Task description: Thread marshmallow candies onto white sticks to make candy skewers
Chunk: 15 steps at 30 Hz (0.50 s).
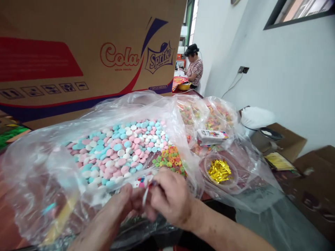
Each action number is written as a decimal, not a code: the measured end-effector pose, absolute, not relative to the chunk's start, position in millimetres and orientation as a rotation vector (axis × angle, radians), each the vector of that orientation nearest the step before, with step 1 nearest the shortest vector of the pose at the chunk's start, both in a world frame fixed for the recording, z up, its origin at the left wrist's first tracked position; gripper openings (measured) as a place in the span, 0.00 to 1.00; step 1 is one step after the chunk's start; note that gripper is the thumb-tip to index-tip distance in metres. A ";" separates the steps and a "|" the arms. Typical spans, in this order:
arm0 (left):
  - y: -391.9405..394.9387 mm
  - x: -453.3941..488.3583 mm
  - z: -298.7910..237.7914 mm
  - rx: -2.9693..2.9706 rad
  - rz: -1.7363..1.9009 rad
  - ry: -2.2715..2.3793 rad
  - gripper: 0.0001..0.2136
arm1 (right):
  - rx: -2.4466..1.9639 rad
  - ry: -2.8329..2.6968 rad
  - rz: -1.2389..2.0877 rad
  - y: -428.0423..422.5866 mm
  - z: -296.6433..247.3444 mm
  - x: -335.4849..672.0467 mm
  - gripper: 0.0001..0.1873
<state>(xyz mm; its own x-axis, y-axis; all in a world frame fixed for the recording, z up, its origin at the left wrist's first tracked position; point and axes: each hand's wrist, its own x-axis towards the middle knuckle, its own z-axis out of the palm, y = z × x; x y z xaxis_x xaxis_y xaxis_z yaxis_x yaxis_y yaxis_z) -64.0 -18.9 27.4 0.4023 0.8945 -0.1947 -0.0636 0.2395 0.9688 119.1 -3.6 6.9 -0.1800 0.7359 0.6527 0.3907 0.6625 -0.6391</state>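
Note:
Low in the middle, my left hand and my right hand meet over the front of a clear plastic bag. Between them is a small white packet with coloured print, its far part showing above my fingers. My right hand is closed, thumb and fingers pinching the packet's edge. The left fingers curl around its near side, partly hidden. Just beyond lie pink, blue and white round candies in the open bag. Small ring-shaped candies in orange, yellow and green sit to their right.
A large cardboard box stands behind the candies. At right are a bowl rim around gold twist ties, a stack of printed packets and bagged ring candies. Farther back sits another person. Open cartons stand far right.

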 end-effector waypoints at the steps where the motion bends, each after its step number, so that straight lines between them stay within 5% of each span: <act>1: -20.7 -58.3 23.8 1.045 0.871 1.008 0.23 | -0.848 -1.821 0.407 -7.4 5.3 114.3 0.05; 9: -46.1 -20.9 11.2 0.774 1.469 1.312 0.14 | -0.918 -1.326 1.799 -46.0 -12.3 81.1 0.10; 15: -45.3 -68.2 15.3 0.948 1.782 1.319 0.07 | -0.881 -1.872 0.931 -38.1 -34.5 110.3 0.10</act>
